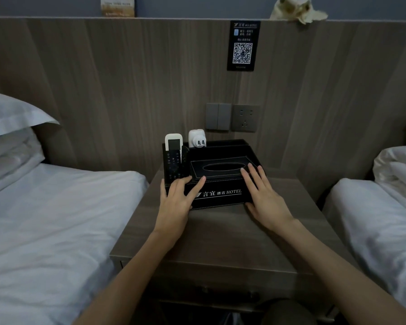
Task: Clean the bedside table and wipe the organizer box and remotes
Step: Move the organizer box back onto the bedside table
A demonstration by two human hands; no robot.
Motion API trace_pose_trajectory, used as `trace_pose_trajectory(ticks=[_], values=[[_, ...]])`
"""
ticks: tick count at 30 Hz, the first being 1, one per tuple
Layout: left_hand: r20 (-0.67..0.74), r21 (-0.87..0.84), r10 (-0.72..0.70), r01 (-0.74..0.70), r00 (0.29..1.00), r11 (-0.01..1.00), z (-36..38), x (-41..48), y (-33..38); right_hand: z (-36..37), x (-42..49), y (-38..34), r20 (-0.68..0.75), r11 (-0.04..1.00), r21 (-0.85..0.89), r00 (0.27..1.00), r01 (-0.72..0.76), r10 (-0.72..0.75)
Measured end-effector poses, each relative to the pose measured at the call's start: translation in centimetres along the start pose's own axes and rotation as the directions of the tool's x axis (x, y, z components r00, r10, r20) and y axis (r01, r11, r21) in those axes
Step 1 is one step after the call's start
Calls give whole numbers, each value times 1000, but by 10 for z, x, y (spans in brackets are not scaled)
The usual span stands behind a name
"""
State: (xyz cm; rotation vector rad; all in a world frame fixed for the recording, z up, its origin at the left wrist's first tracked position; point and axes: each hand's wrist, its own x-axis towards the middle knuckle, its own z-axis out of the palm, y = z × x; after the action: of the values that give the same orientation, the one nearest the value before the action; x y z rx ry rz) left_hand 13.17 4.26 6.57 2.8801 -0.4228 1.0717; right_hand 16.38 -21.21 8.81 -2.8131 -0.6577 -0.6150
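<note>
— Where's the organizer box (218, 195) from where you stand?

— On the bench (220, 235), between the left bed (45, 219) and the right bed (373, 219), set toward the back near the wood wall panel (127, 90). It's black, with white "HOTEL" lettering on the front face and an oval tissue slot (222, 167) in the lid.

— And the person's hands?

— Both are on it. The left hand (176, 200) lies over the front left corner, its fingers (198, 186) straight and a bit spread, tips on the top edge, thumb out along the left side. The right hand (265, 195) rests on the right end of the lid, fingers (247, 178) straight and apart, thumb down near the bottom front edge by the bench top. Neither hand is curled round anything.

— The remotes?

— Standing upright in the narrow compartment at the box's left end. A white remote (173, 143) with a small screen sticks up at the back, and a black remote (174, 165) stands in front of it, just behind the left hand. There may be a second dark one beside it, but I can't tell from here.

— What's that white thing next to them?

— A plug adapter (197, 138), prongs facing us, sitting in the rear compartment.

— Anything else around?

— Switches (218, 116) and a socket (245, 118) on the panel just above the box, and a black QR card (243, 45) higher up. On the ledge at the top there's a crumpled pale cloth (295, 9) and a small card (117, 5). White pillows (10, 118) lie on the left bed.
</note>
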Motion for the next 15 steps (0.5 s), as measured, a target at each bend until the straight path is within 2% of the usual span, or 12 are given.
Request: trace_pose_trajectory(ticks=[8, 10, 13, 15], values=[[15, 31, -70, 70, 997, 997, 16, 25, 2, 1, 32, 14, 170, 996, 16, 982, -86, 83], [54, 13, -63, 63, 997, 998, 12, 26, 2, -2, 35, 15, 221, 995, -8, 971, -95, 95], [100, -133, -31, 45, 994, 990, -1, 27, -5, -15, 39, 13, 303, 991, -30, 944, -130, 133], [-8, -240, -43, 40, 999, 970, -15, 28, -14, -26, 42, 9, 317, 992, -25, 940, -124, 125]])
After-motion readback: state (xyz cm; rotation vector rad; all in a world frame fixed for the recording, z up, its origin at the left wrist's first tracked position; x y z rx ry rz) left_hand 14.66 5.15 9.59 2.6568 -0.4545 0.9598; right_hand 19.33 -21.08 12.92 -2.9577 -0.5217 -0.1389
